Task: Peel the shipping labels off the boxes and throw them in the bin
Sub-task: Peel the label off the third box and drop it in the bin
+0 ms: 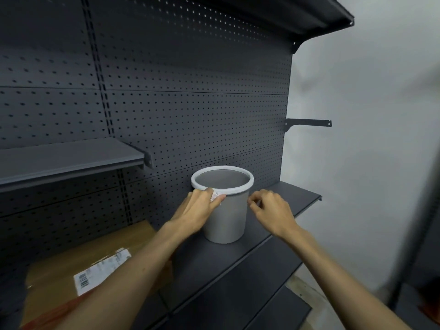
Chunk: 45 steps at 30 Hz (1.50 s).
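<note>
A grey bin with a white rim stands on the dark shelf. My left hand is at the bin's near rim and holds a crumpled white label scrap between its fingers, right against the rim. Just to the right of the bin, my right hand hovers with curled fingers and nothing visible in them. At the lower left lies a brown cardboard box, a white shipping label with a barcode stuck to its top.
A dark pegboard back panel rises behind the bin. A shorter shelf juts out at the left, above the box. An overhead shelf and a bare bracket are at the right, beside a white wall.
</note>
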{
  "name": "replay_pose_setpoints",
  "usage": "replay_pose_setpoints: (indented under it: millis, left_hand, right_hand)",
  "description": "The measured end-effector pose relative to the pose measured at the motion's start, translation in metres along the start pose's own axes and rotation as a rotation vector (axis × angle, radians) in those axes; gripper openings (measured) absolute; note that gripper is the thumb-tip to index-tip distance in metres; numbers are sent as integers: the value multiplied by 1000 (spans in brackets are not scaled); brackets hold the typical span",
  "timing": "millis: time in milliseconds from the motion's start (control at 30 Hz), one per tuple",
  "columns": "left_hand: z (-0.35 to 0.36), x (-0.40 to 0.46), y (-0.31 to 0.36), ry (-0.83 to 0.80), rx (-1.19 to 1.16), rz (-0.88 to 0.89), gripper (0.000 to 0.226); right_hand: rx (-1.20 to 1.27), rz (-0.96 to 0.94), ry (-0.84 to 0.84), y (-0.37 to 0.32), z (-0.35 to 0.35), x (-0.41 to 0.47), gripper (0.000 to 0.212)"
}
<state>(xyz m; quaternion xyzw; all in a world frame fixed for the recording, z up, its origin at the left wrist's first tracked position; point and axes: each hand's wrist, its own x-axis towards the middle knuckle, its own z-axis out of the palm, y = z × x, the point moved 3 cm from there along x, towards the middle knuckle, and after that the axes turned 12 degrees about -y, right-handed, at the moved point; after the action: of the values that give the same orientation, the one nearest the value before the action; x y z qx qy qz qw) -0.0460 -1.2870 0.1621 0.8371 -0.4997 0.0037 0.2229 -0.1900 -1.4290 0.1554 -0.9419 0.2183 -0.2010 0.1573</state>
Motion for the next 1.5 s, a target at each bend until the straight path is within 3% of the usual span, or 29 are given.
replay_pose_setpoints:
  millis: [633, 800, 933, 1067, 1233, 1500]
  left_hand:
    - [36, 213, -25, -58, -39, -207, 32]
    - [43, 228, -37, 71, -168, -302, 41]
    - [48, 233, -34, 63, -148, -394, 48]
    - [52, 236, -28, 27, -144, -459, 28]
    - [60, 241, -25, -128, -150, -495, 15]
    - [68, 241, -16, -1, -158, -516, 12]
  right_hand:
    - [-104, -193, -5, 90, 7, 186, 19]
    - [-70, -249, -44, 100, 16, 215, 18]
    - [-52, -320, -70, 105, 18, 226, 17]
    - [-47, -380, -91, 110, 17, 230, 17]
    - [-29, -415, -98, 122, 14, 232, 19]
    - [19, -461, -118, 133, 11, 231, 19]
